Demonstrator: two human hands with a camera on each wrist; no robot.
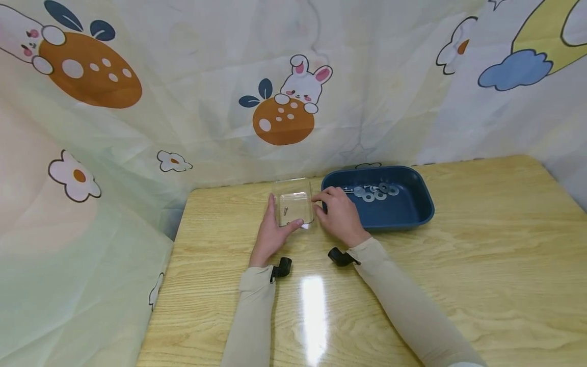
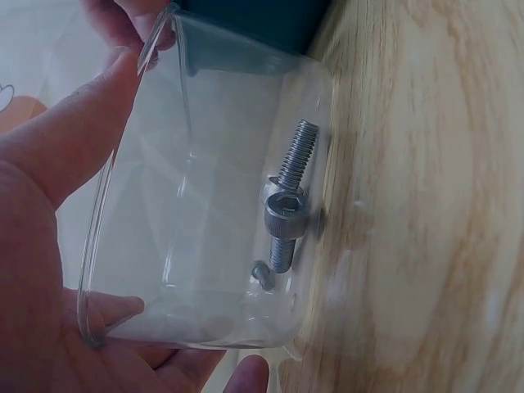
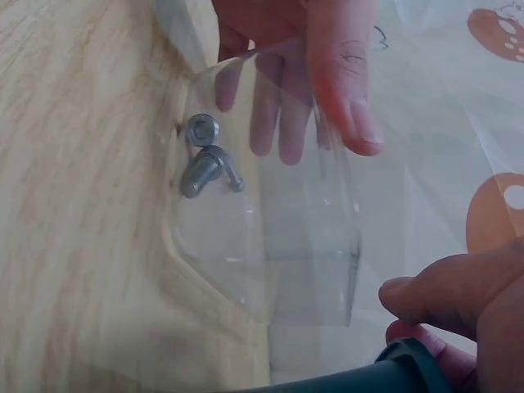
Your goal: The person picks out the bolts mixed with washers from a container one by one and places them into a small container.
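A clear plastic box (image 1: 301, 208) sits on the wooden table, its open top up. My left hand (image 1: 269, 235) grips it from the left, thumb along the near rim and fingers round the far side. Several metal socket-head bolts of different sizes lie on its floor, among them a large bolt (image 2: 286, 217) and a small bolt (image 2: 262, 274). At the box's right side, over the left rim of the dark blue tray (image 1: 396, 220), is my right hand (image 1: 340, 215). Its thumb (image 3: 364, 127) does not show holding anything; its fingers are loosely bent.
Inside the blue tray lie several flat washers (image 1: 380, 195) and bolts (image 1: 348, 190). A printed cloth (image 1: 211, 132) hangs behind the table and down its left side. The wooden table (image 1: 495, 244) stretches to the right of the tray.
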